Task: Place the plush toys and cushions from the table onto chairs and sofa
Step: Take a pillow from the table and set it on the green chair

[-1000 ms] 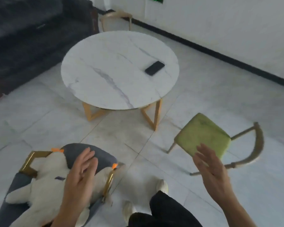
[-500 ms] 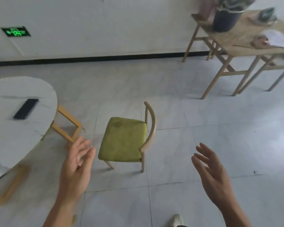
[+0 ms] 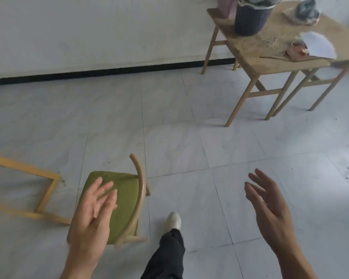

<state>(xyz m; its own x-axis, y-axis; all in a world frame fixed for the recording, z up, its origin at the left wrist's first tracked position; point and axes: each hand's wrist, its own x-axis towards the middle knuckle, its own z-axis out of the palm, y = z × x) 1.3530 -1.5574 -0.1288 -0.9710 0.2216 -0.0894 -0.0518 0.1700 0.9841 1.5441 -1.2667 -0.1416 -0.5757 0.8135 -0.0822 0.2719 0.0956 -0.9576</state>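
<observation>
My left hand is raised with fingers spread and holds nothing; it hangs in front of a small chair with a green seat and a curved wooden back. My right hand is also empty, palm turned inward, over bare floor to the right. A wooden table stands at the upper right, with a dark basket, a teal and white soft thing, a white sheet and small items on it. No sofa is in view.
Orange wooden legs of the round table show at the left edge. My leg in black trousers and a white shoe steps forward beside the green chair. Pale floor tiles run to a white wall with a black skirting.
The view has swung right, away from the grey chair with the white plush and the marble table. The green chair is now nearer, under my left hand. Both hands stay empty.
</observation>
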